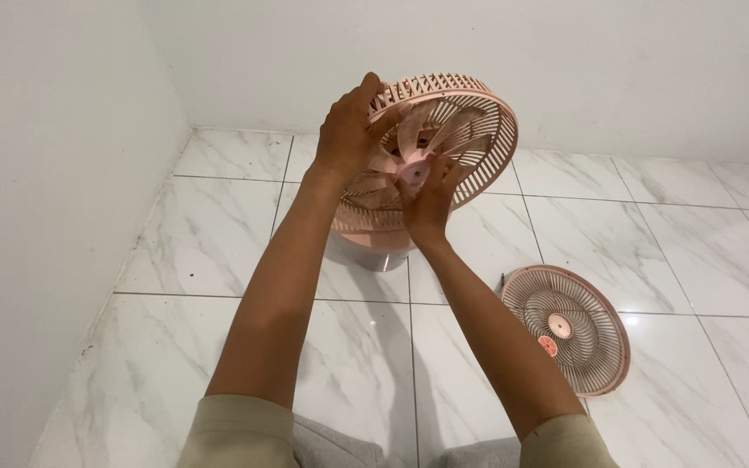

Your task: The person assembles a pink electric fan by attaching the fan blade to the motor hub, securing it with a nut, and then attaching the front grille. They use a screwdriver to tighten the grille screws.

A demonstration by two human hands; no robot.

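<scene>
Left hand (348, 130) clamps the pink fan's rear grille (487, 147) rim; right hand (427, 201) pinches the hub cap (413, 172). Light, brittle plastic, I'd judge: rim grips safest. Front grille (568, 328) lies near-right.

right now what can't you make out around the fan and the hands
- Head view: fan base, mostly hidden behind the pink fan head and right hand.
- Centre hub: covered by right fingers.
- Left hand grip on the rim: fingertips hidden behind the rim.
- Loose grille on floor: near edge behind right forearm.
</scene>
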